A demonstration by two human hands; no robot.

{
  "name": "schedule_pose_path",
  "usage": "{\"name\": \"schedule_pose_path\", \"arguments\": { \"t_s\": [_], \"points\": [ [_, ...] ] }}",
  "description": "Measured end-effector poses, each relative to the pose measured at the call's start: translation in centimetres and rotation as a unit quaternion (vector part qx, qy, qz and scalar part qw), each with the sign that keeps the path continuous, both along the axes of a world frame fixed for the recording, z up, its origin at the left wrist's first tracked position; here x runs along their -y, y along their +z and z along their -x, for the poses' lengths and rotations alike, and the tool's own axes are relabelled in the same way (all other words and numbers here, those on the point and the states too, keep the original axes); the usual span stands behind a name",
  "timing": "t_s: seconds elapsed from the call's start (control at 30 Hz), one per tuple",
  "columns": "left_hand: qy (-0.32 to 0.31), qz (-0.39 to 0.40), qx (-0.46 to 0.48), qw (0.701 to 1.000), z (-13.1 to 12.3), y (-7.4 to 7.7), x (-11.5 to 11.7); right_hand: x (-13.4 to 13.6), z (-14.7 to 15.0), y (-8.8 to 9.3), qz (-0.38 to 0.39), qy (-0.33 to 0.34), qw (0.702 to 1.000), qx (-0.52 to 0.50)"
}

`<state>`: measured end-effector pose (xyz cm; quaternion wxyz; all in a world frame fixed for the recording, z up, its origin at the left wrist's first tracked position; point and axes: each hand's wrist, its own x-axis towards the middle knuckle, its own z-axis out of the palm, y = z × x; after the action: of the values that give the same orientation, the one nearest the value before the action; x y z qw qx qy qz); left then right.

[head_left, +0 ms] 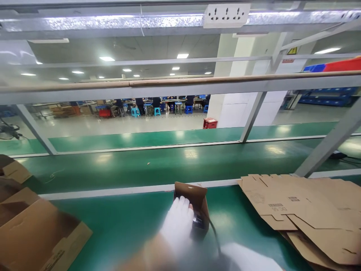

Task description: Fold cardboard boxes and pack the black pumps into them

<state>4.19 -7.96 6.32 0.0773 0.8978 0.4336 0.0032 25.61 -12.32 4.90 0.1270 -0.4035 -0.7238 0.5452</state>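
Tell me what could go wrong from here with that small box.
1. The dark cable trails out of the small box toward the right hand; a tug might tip the box.
2. The left hand rests at the box's open side, so the upright flap could crease.

Lower centre: my L hand, white glove, lies against the open side of a small carton. Fingers are at a dark item inside; grip unclear, blurred. A black cable runs from the item toward the bottom edge. My R hand, bottom right of centre, is gloved and too blurred to read. The carton stands on a green bench. Flat carton blanks are stacked lower right, nearby. Open cartons sit lower left, well apart. Socket strip top centre.
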Motion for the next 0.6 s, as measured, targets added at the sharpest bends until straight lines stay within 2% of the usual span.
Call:
{"name": "schedule_pose_path", "arguments": {
  "t_s": [0.07,0.1,0.13,0.2,0.27,0.33,0.4,0.5,0.6],
  "points": [
    [0.006,0.012,-0.017,1.000,-1.2,-0.5,-0.9,-0.4,-0.4,1.7,-0.006,-0.047,0.998,-0.038],
    [0.008,0.022,-0.018,1.000,-1.6,-0.8,-1.4,-0.8,-0.2,2.2,-0.009,-0.095,0.992,-0.080],
    [0.010,0.031,-0.015,0.999,-1.9,-1.0,-1.9,-1.2,0.2,2.6,-0.014,-0.157,0.978,-0.133],
    [0.013,0.042,-0.001,0.999,-2.2,-1.1,-2.6,-2.3,1.4,2.6,-0.044,-0.303,0.925,-0.224],
    [0.016,0.044,0.005,0.999,-2.3,-1.0,-2.7,-3.5,2.6,1.8,-0.103,-0.410,0.880,-0.217],
    [0.019,0.039,0.007,0.999,-2.5,-1.0,-2.5,-4.3,3.5,0.6,-0.181,-0.452,0.863,-0.132],
    [0.018,0.038,0.010,0.999,-2.6,-1.1,-2.2,-4.6,4.0,-0.7,-0.268,-0.430,0.862,-0.025],
    [0.019,0.034,0.028,0.999,-2.7,-1.7,-1.8,-4.4,4.7,-1.2,-0.375,-0.313,0.857,0.164],
    [0.029,0.033,0.055,0.998,-2.8,-2.3,-1.7,-4.5,5.8,0.3,-0.362,-0.208,0.831,0.368]
  ]
}}
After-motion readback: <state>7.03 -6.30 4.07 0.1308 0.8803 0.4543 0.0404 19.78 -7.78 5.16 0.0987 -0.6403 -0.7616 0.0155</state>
